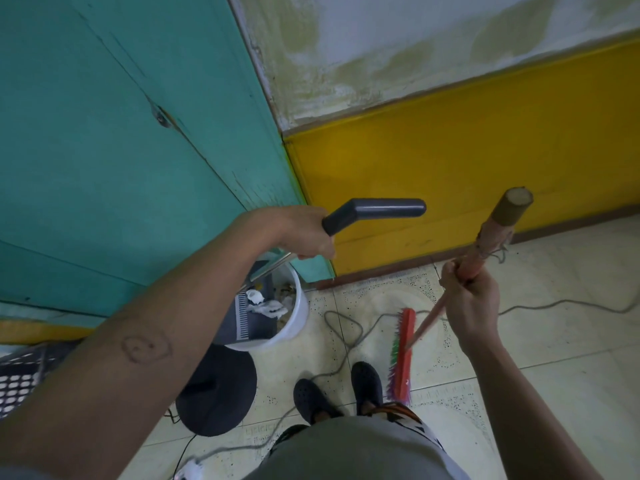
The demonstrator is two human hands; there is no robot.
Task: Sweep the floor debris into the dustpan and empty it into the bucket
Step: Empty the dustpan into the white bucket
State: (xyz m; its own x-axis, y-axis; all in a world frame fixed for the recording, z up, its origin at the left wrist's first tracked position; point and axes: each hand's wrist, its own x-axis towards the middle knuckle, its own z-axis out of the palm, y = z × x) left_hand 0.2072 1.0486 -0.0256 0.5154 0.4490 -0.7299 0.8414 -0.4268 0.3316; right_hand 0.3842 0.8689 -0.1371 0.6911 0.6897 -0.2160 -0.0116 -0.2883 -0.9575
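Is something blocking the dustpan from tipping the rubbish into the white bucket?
Nothing visible is. The left hand holds the dark grey long-handled dustpan, and its tray already sits in the mouth of the white plastic bucket, white crumpled paper scraps at its lip. The right hand holds the red-headed wooden broom off to the side.

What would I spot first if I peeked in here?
First, the bright colours: a big teal door on the left meets a yellow wall on the right. Below their corner, a grey dustpan with white scraps in it hangs tipped inside a white bucket. A red broom rests on the tiled floor beside dark shoes.
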